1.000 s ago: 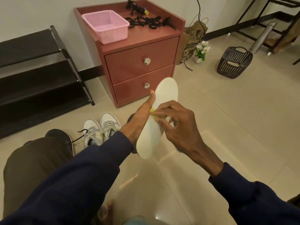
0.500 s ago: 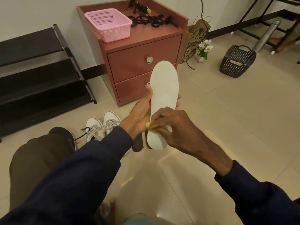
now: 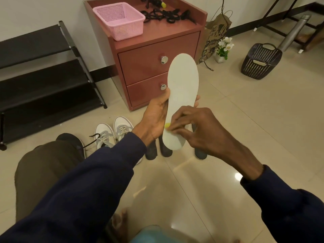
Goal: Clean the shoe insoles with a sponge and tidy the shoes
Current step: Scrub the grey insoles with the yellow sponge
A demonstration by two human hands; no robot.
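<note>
Change: the insole (image 3: 182, 88) stands way more upright than a second ago, toe end now up in front of the drawers, and the right hand (image 3: 201, 127) with the sponge (image 3: 167, 125) has slid from the middle down toward the heel end.
Shoe rack (image 3: 43, 76): black, against the wall on the far left.
Dark shoe (image 3: 73, 141): on the floor just past the person's knee, lace trailing toward the sneakers.
White sneakers (image 3: 112, 134): a pair side by side on the tiles, toes pointing at the cabinet, partly hidden by the left sleeve.
Pink basket (image 3: 119, 20): sits on the left part of the cabinet top.
Cabinet (image 3: 154, 50): reddish, two drawers, with a tangle of black straps (image 3: 168, 14) on top beside the basket.
Left hand (image 3: 156, 116): grips the insole from behind, thumb curled on its left edge, fingertips peeking out at the right edge.
Insole: off-white, held in the air between both hands, well above the floor.
Sponge: yellow, only a sliver shows, pinched in the right hand's fingertips and pressed on the insole's lower part.
Dark insoles (image 3: 151, 149): lying on the floor below the hands, mostly covered by them.
Paper bag (image 3: 215, 35): leans against the cabinet's right side, with a small pot of white flowers (image 3: 223, 48) just beside it.
Black basket (image 3: 261, 62): on the floor further right, well apart from the hands.
</note>
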